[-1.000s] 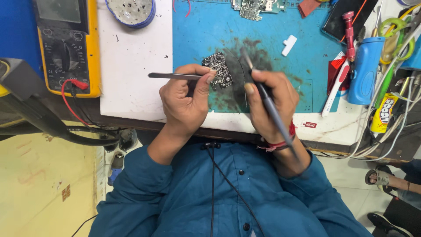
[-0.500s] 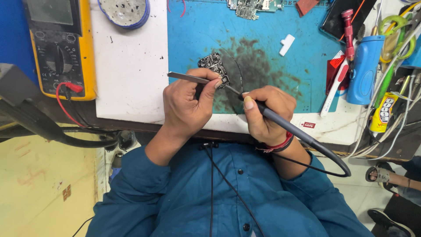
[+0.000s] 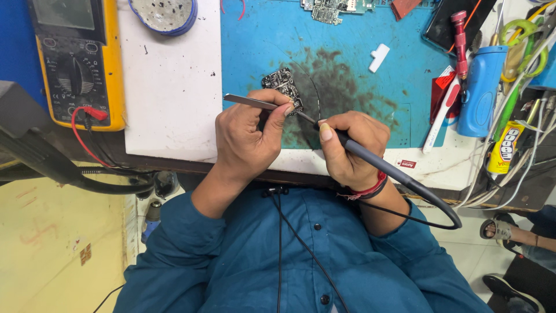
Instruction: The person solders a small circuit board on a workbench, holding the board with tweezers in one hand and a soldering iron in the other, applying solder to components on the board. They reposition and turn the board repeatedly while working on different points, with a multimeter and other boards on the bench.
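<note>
A small dark circuit board (image 3: pixel 282 86) lies on the stained blue work mat (image 3: pixel 359 75). My left hand (image 3: pixel 250 136) grips metal tweezers (image 3: pixel 246 102), whose tips reach toward the board's near edge. My right hand (image 3: pixel 349 146) holds a dark soldering iron (image 3: pixel 376 164) like a pen, its tip beside the board's lower right corner. The iron's cable loops off to the right over my blue sleeve.
A yellow multimeter (image 3: pixel 78 58) with a red lead sits at the left on the white bench top (image 3: pixel 168 98). A round blue-rimmed dish (image 3: pixel 165 13) is at the top. A blue cylinder (image 3: pixel 482 87), red tool (image 3: pixel 460 40), glue tube (image 3: pixel 505 152) and wires crowd the right. Another board (image 3: pixel 333 8) lies at the mat's far edge.
My right hand has lowered the soldering iron from nearly upright to a flat slant, tip now at the board. The tweezers stay beside the board in my left hand.
</note>
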A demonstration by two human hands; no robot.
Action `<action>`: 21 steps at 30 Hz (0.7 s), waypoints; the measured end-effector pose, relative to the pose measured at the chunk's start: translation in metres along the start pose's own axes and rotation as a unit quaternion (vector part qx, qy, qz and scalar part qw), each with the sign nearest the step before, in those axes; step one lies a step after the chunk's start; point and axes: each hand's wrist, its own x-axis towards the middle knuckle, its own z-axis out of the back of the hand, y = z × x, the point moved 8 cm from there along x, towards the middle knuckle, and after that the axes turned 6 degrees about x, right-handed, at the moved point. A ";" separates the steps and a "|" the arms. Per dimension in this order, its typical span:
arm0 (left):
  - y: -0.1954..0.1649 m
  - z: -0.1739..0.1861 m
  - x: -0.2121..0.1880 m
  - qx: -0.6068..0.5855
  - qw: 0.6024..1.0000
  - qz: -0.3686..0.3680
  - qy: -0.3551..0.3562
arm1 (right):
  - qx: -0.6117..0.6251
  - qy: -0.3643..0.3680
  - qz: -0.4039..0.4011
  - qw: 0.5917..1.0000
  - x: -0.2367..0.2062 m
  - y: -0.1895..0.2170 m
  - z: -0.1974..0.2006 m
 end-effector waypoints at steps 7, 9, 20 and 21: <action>0.003 -0.001 0.000 -0.009 1.000 0.012 -0.006 | 0.004 0.003 0.009 1.000 0.001 0.001 -0.001; 0.003 0.000 -0.001 -0.006 1.000 0.011 -0.010 | 0.002 0.000 0.009 1.000 0.001 0.001 -0.001; 0.003 0.001 -0.002 -0.007 1.000 0.013 -0.019 | 0.002 0.004 0.010 1.000 0.002 0.001 -0.002; 0.004 0.001 -0.001 -0.005 1.000 0.013 -0.020 | 0.000 0.003 0.012 1.000 0.002 0.001 -0.002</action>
